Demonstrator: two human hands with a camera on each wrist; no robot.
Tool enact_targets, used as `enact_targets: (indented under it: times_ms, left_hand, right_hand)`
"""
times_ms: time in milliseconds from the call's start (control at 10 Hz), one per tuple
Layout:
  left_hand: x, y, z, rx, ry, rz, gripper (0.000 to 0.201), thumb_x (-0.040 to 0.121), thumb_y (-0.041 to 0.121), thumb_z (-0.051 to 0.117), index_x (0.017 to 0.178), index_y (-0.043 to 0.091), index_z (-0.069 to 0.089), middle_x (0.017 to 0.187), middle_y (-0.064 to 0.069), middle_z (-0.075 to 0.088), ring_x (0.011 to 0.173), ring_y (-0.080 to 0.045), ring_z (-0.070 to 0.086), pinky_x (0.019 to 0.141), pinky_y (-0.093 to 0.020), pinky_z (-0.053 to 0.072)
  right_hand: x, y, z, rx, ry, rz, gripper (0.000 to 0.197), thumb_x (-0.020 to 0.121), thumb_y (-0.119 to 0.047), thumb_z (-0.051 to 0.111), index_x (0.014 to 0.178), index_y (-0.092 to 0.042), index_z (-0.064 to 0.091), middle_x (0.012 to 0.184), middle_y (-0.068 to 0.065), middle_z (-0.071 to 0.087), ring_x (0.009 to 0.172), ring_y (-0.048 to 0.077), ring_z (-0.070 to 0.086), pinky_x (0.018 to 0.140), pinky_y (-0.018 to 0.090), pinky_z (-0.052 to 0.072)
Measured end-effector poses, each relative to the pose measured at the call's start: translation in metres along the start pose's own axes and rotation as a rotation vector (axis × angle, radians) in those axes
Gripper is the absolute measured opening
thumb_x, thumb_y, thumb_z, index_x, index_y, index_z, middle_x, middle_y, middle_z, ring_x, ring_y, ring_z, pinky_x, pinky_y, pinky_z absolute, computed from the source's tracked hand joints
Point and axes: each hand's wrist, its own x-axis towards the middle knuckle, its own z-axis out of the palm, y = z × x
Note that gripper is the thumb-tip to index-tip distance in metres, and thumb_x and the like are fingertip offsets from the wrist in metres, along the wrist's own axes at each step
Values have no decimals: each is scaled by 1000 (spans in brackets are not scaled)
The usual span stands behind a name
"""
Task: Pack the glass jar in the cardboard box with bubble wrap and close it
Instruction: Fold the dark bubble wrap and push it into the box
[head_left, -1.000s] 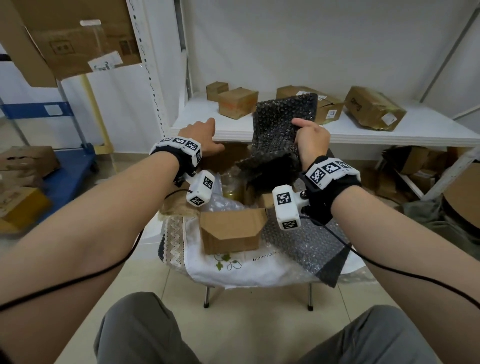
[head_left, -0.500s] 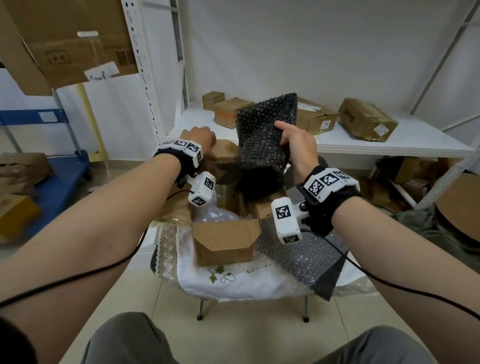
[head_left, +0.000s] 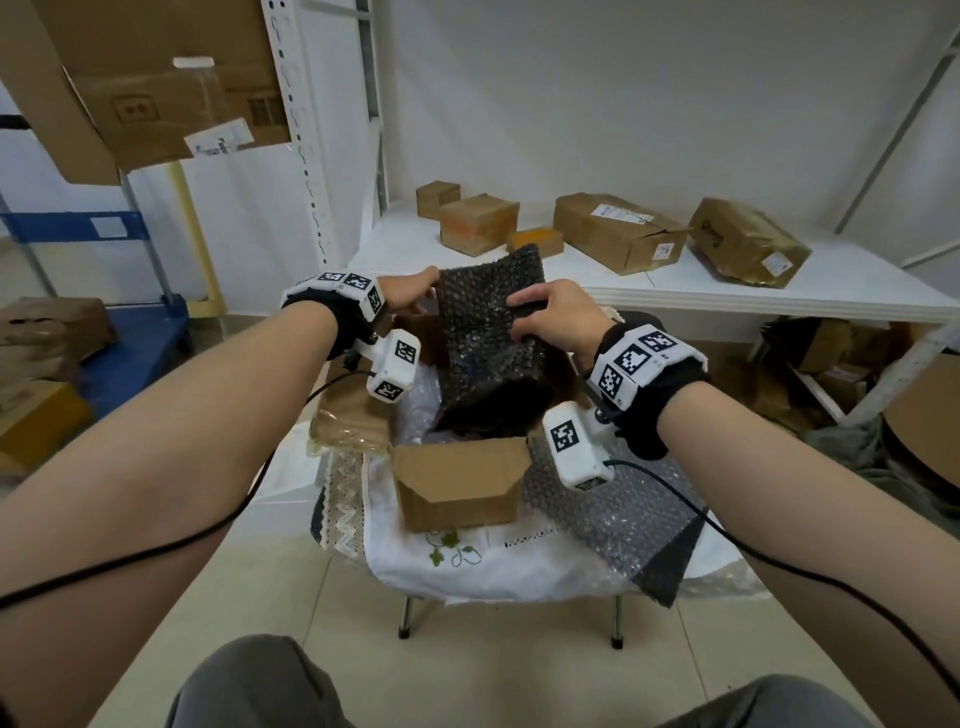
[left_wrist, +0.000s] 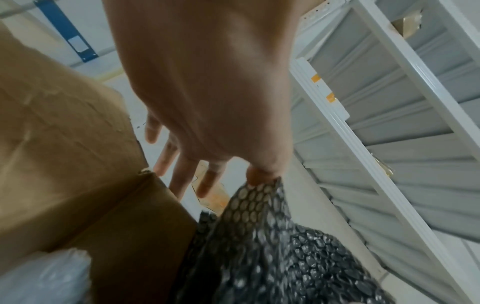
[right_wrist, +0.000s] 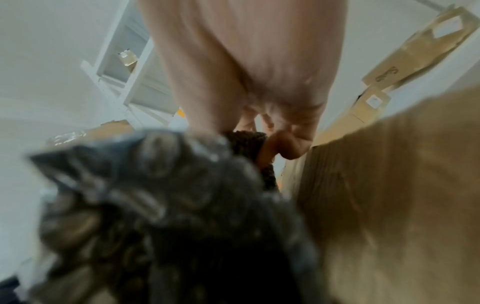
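Note:
The open cardboard box (head_left: 457, 483) stands on a small cloth-covered table (head_left: 519, 566). A black bubble wrap sheet (head_left: 488, 322) stands curled over the box, its lower end inside. My right hand (head_left: 550, 312) grips its right edge; the right wrist view shows the fingers (right_wrist: 272, 144) curled round the wrap (right_wrist: 168, 205) beside the box wall (right_wrist: 389, 195). My left hand (head_left: 410, 291) is at the sheet's top left corner. Its thumb (left_wrist: 259, 176) touches the wrap (left_wrist: 259, 236) and the other fingers are straight, above the box flap (left_wrist: 78, 164). Clear bubble wrap (head_left: 415, 415) lines the box. The jar is hidden.
A second black bubble wrap sheet (head_left: 623, 514) lies on the table right of the box. Behind it a white shelf (head_left: 727, 296) carries several cardboard boxes. A blue cart (head_left: 130, 338) with boxes stands at the left. My knees are just below the table.
My left hand has come off the shelf edge and across to the wrap's top left corner. My right hand has lowered the sheet toward the box.

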Motion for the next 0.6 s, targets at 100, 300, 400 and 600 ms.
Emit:
enact_targets:
  times_ms: [100,300,400,600]
  left_hand:
    - [5,2,4,192,-15,-27,90,79,74,36,135,5,52,140,-16,53,124,-34,51,102,-38,40]
    - [-5,31,10,362,-23,-125,6,89,10,53,91,4,51,82,-11,50,78,-27,47,62,-31,35]
    - [-18,37,17,340,-65,-97,37,99,2,44,70,24,40,72,3,44,60,-10,44,54,-19,39]
    - [-21,28,29,298,-124,-132,35,104,15,40,69,19,41,71,1,44,58,-10,41,53,-18,36]
  right_hand:
    - [2,-6,1,-217,-6,-30,39,83,-11,74,121,-12,68,132,9,56,118,22,56,94,25,45]
    - [-1,-20,23,-571,-5,-119,30,86,-15,66,116,-20,68,127,6,42,111,28,56,99,41,47]
    - [-2,-27,35,-738,-60,-134,33,86,-18,61,118,-19,66,125,5,46,110,32,57,108,50,37]
    - [-4,-22,42,-828,-111,-137,34,88,-19,60,121,-16,65,129,8,46,111,34,56,99,44,45]
